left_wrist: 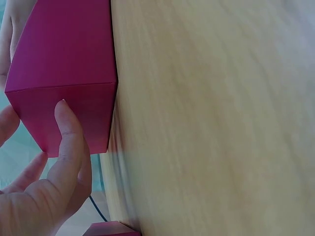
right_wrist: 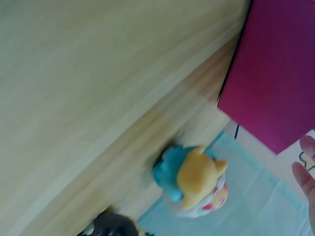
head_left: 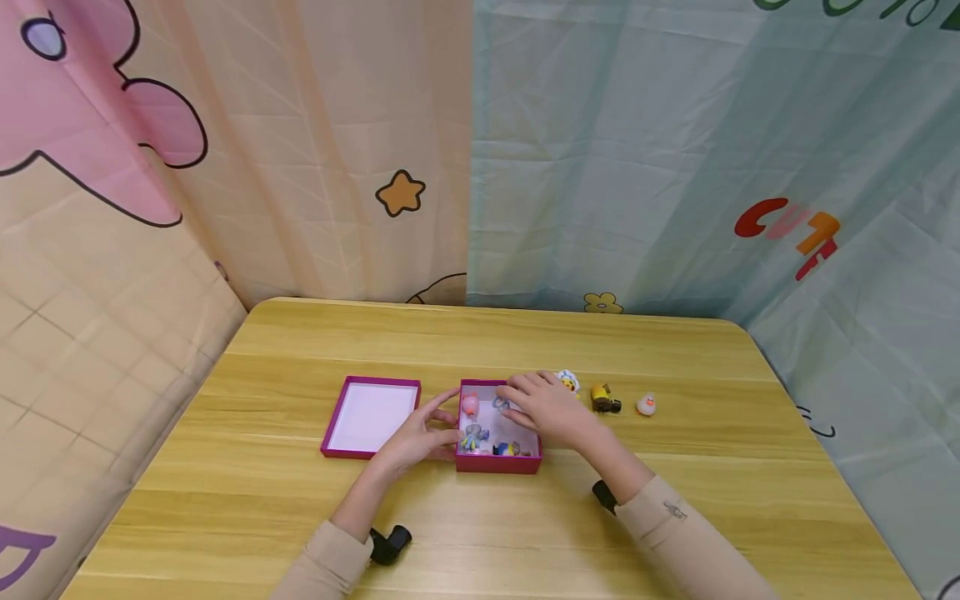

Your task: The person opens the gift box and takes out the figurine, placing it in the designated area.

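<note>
A magenta box [head_left: 498, 467] with a white inside stands uncovered on the table. My left hand [head_left: 415, 435] rests at its left wall, and the left wrist view shows extended fingers [left_wrist: 69, 132] touching that wall. My right hand [head_left: 550, 411] reaches over the right rim, thumb and fingertips pinching a small grey figurine [head_left: 500, 403] inside. Also in the box are a pink figurine [head_left: 470, 405], a grey figurine with blue and yellow [head_left: 473, 437] and a dark blue and yellow figurine [head_left: 507, 448]. The right hand covers part of the box's inside.
The box's lid [head_left: 371, 417] lies inside up at the left. Right of the box stand a white-topped yellow figurine [head_left: 567, 381], a yellow and brown figurine [head_left: 603, 398] and a whitish duck-like figurine [head_left: 646, 405]. Patterned curtains [head_left: 570, 167] hang behind the wooden table [head_left: 675, 500].
</note>
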`<state>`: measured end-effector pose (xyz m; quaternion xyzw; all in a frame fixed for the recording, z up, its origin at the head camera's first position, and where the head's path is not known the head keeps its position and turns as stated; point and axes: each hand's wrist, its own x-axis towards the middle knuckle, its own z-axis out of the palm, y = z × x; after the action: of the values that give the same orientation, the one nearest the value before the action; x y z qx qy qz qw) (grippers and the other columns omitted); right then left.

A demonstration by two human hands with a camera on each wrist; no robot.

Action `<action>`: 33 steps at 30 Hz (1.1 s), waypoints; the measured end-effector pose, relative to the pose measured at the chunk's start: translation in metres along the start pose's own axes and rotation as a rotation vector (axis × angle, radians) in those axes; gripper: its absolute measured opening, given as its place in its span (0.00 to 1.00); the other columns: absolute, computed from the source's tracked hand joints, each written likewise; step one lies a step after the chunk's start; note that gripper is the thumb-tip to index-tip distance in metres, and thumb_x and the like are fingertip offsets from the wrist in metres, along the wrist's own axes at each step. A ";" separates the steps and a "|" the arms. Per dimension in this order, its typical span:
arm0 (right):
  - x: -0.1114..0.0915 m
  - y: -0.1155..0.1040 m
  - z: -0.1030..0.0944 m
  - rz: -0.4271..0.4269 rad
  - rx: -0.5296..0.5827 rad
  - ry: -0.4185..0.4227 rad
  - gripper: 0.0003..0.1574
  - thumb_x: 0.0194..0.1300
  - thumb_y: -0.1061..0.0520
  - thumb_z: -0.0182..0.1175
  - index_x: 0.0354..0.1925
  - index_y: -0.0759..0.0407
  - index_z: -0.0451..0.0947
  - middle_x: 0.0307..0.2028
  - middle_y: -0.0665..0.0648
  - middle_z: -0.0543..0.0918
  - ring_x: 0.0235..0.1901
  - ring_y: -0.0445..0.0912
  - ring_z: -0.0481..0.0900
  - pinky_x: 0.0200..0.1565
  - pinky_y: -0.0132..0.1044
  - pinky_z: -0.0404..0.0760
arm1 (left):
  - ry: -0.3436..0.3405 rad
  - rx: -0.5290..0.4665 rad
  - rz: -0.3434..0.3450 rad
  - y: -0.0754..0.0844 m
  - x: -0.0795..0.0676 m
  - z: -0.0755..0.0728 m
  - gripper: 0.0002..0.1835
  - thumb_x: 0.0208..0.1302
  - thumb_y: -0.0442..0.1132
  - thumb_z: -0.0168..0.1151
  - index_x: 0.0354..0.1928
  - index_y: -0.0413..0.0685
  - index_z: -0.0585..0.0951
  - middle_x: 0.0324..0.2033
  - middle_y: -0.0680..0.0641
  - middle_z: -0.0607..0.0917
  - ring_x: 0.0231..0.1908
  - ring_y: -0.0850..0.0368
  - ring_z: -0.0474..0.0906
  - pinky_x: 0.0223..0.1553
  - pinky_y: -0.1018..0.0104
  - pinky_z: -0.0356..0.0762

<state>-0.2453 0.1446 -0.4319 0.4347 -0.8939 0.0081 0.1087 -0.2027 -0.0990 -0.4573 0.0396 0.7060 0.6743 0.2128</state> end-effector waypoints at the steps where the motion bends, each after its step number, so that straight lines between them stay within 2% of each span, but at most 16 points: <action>1: -0.001 0.002 -0.001 0.014 0.000 0.005 0.20 0.67 0.45 0.50 0.54 0.51 0.71 0.45 0.51 0.74 0.47 0.47 0.72 0.56 0.47 0.70 | 0.002 -0.002 -0.001 0.000 0.000 0.000 0.37 0.58 0.31 0.60 0.68 0.52 0.58 0.48 0.35 0.67 0.34 0.53 0.78 0.39 0.53 0.81; 8: -0.015 0.021 -0.009 0.085 -0.019 0.099 0.18 0.65 0.48 0.53 0.52 0.51 0.72 0.43 0.53 0.74 0.45 0.49 0.72 0.54 0.47 0.71 | 0.010 0.000 -0.002 0.000 0.000 0.000 0.36 0.58 0.30 0.60 0.68 0.53 0.59 0.48 0.35 0.67 0.33 0.53 0.78 0.39 0.53 0.81; 19: -0.048 0.050 -0.017 0.240 -0.024 0.183 0.20 0.61 0.51 0.59 0.51 0.56 0.71 0.43 0.57 0.74 0.45 0.54 0.72 0.50 0.51 0.71 | 0.010 0.005 0.000 0.001 0.000 0.001 0.36 0.58 0.30 0.60 0.68 0.51 0.58 0.48 0.35 0.67 0.34 0.52 0.77 0.40 0.53 0.81; 33: -0.097 0.081 -0.024 0.447 0.015 0.126 0.20 0.65 0.53 0.54 0.54 0.56 0.67 0.46 0.61 0.72 0.48 0.59 0.70 0.49 0.55 0.68 | 0.009 -0.002 -0.006 0.002 -0.001 0.001 0.37 0.58 0.30 0.60 0.68 0.51 0.58 0.48 0.35 0.67 0.34 0.52 0.77 0.39 0.54 0.81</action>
<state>-0.2460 0.2734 -0.4212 0.2255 -0.9593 0.0658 0.1565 -0.2022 -0.0984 -0.4556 0.0341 0.7064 0.6746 0.2115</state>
